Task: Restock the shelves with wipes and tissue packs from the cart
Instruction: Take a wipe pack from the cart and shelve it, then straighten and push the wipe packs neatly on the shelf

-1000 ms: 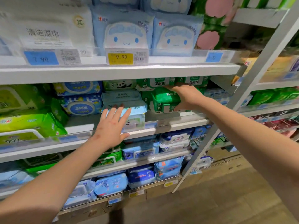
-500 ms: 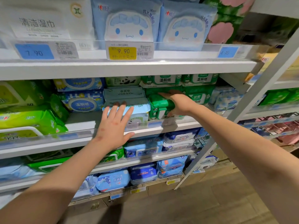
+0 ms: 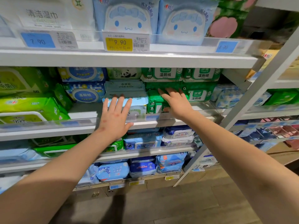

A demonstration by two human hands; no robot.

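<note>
My left hand (image 3: 115,118) lies flat with straight fingers against a light blue wipes pack (image 3: 137,104) at the front of the middle shelf (image 3: 48,131). To its right, my right hand (image 3: 176,102) presses with spread fingers on a green wipes pack (image 3: 153,101) standing beside the blue one. More green and white wipes packs (image 3: 199,94) are stacked behind and to the right. The cart is not in view.
The top shelf (image 3: 129,59) carries white and pale blue cartoon packs (image 3: 127,18) behind price tags. Lime green packs (image 3: 29,109) fill the middle shelf's left. Blue packs (image 3: 113,171) line the lower shelves. A white upright post (image 3: 252,101) separates the neighbouring bay. Wooden floor lies below.
My right hand has let go of the green pack's edge and now presses flat on its front. The left hand has stayed on the blue pack.
</note>
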